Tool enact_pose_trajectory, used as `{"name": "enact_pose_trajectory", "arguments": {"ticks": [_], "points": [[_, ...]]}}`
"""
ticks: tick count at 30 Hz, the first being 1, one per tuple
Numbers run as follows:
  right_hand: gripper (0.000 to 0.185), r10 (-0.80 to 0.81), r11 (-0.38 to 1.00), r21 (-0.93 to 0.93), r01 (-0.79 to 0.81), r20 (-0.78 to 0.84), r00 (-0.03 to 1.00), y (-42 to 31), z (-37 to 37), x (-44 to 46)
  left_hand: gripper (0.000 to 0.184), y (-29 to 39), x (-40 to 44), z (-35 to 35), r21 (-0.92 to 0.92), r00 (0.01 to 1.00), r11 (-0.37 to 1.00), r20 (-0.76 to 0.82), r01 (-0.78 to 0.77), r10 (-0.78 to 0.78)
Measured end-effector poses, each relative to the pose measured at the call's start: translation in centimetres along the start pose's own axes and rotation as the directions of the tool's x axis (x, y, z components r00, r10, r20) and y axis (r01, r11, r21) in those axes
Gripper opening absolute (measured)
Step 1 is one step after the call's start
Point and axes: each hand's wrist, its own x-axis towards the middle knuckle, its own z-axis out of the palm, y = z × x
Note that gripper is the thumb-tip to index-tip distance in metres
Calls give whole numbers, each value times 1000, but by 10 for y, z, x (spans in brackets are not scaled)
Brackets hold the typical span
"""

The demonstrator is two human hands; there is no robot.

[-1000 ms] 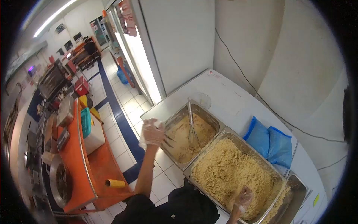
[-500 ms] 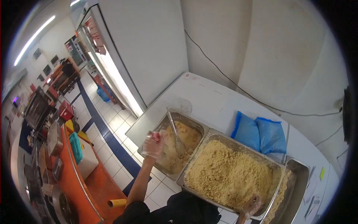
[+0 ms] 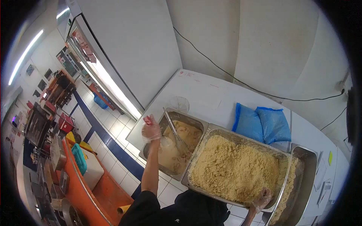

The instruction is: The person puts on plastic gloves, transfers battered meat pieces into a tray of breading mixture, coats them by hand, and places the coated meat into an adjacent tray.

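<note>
Left hand (image 3: 151,130), right hand (image 3: 261,200): fingers' hold unclear. Pieces (image 3: 194,135) remain in liquid (image 3: 168,155) beside left fingers; crumbs (image 3: 237,165) beyond right.

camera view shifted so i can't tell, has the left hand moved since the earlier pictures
Yes: judged against the wet-mix pan, the left hand has moved away from the body, toward the corner where the whisk leans.

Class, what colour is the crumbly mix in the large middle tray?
Pale yellow; the crumbly mix shows best in the head view.

Three pans (image 3: 306,167) — two bags (image 3: 248,123)
</note>
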Motion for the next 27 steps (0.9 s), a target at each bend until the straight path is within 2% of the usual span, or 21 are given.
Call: {"name": "enact_pose_trajectory", "arguments": {"ticks": [1,2,3,5,7,8,9,10,11,13,14,16,17,18,19,21,22,23,24,26,27], "points": [[26,-68,996,-51,67,-7,998,-2,-1,1,63,2,6,-12,-11,996,1000,-87,27,-28],[26,8,997,71,-8,1,1000,1,1,1,53,5,13,-30,-32,994,994,10,107,-107],[26,48,990,132,-49,13,999,1,4,-2,53,8,13,-43,-28,995,994,11,104,-104],[26,170,959,234,-160,-24,985,1,12,-9,41,8,11,-72,-479,992,875,-126,-64,3],[26,243,934,281,-219,-54,968,9,14,-11,33,7,-3,-89,-548,983,818,-139,-177,120],[24,165,964,209,-164,10,986,21,13,-11,32,-19,-7,-77,-658,987,751,72,-59,141],[24,128,975,175,-135,46,991,22,12,-11,31,-25,-11,-84,-732,944,676,275,84,181],[23,91,984,143,-102,82,992,21,12,-9,30,-31,-19,-96,-368,936,923,274,-111,222],[22,151,927,332,-177,103,983,6,8,-2,30,-39,-21,-93,-370,933,922,279,-115,228],[20,207,832,495,-249,139,968,5,5,-5,32,-59,-26,-83,-574,979,817,129,-54,155],[18,145,926,336,-169,95,985,14,9,-8,33,-47,-27,-92,-534,981,841,103,-83,163],[17,61,983,167,-71,64,996,24,11,-3,34,-33,-21,-102,-480,992,872,18,-101,125],[15,156,980,94,-175,188,970,19,10,5,35,-25,-11,-95,-482,995,870,-36,-103,98],[14,260,962,-7,-272,313,913,18,-1,4,40,-6,-9,-113,-658,980,729,174,191,-100],[14,266,962,-28,-272,317,910,23,-7,-3,40,-7,-10,-109,-649,976,732,192,207,-106],[14,135,991,-12,-135,150,979,29,10,-10,45,3,2,-97,-499,984,866,150,-13,101],[14,88,996,-13,-88,89,992,32,18,-12,49,10,2,-100,-469,988,882,154,48,28],[13,127,992,9,-128,100,987,34,24,-15,46,14,6,-104,-498,959,836,260,231,-110],[13,170,985,17,-173,112,979,35,20,-20,45,16,13,-102,-622,980,762,183,178,-79],[13,219,976,-18,-219,98,971,34,4,-13,40,11,27,-101,-666,996,745,37,-39,85],[15,359,933,-88,-348,226,906,22,1,-3,38,22,28,-108,-655,986,747,10,-117,164]]}}
